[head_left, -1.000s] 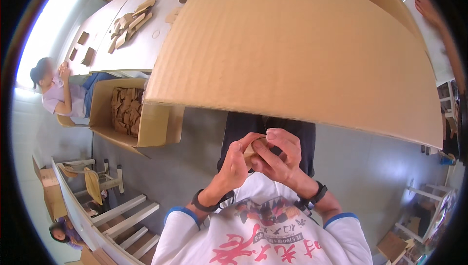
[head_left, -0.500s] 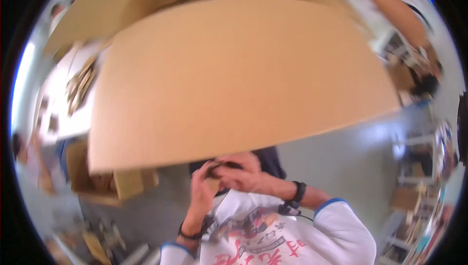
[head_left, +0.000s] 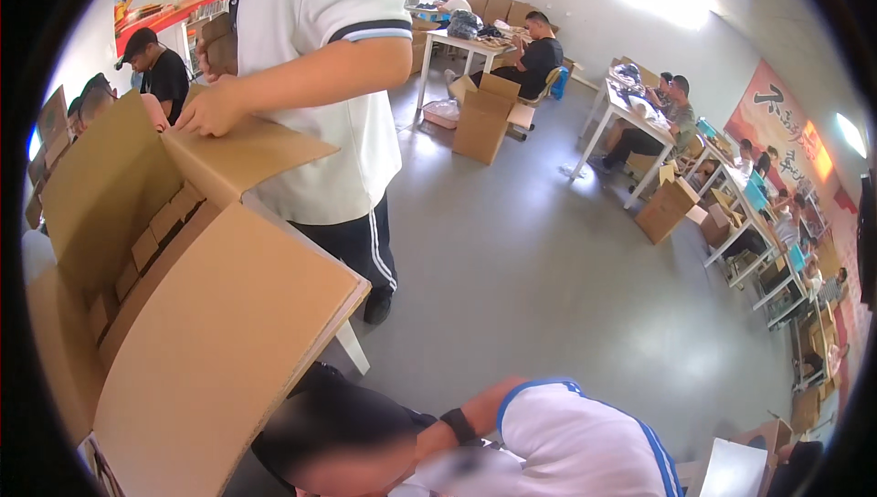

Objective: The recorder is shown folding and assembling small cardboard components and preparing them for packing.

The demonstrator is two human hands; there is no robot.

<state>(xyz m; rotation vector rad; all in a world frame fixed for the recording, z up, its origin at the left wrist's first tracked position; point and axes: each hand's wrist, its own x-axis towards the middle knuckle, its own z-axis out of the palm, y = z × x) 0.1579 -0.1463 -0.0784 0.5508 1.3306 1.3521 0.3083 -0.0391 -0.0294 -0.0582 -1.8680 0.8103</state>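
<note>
A bare forearm [head_left: 422, 440] with a black wristband [head_left: 457, 426] runs out of a white sleeve with blue trim [head_left: 548, 406] along the lower edge. Past the wrist everything is a blurred patch, so I cannot tell which arm it is, or whether either of the person's own hands is spread, closed or pinching anything. Dark trousers [head_left: 338, 406] lie just left of that patch. The nearest thing to the arm is a big cardboard box [head_left: 219, 351], which fills the left of the view. Its broad front flap tilts up toward the camera, with its lower right corner just above the trousers. The box is open at the top. Inside, small brown cardboard pieces [head_left: 151, 241] are packed in a row against the far wall, touching one another; how deep the stack goes is hidden by the front flap. A co-worker in a white shirt [head_left: 320, 86] stands just behind the box and presses one hand [head_left: 208, 111], fingers curled, onto the far flap [head_left: 247, 154], which folds outward toward them. A white table leg [head_left: 352, 351] shows under the right edge of the box. To the right of the box and the co-worker, a wide stretch of grey floor [head_left: 548, 250] lies open up to the white tables [head_left: 630, 122] along the far and right walls. People sit at those tables. A second open cardboard box [head_left: 482, 118] stands on the floor well away, and a smaller one [head_left: 665, 209] sits beside a table on the right.
</note>
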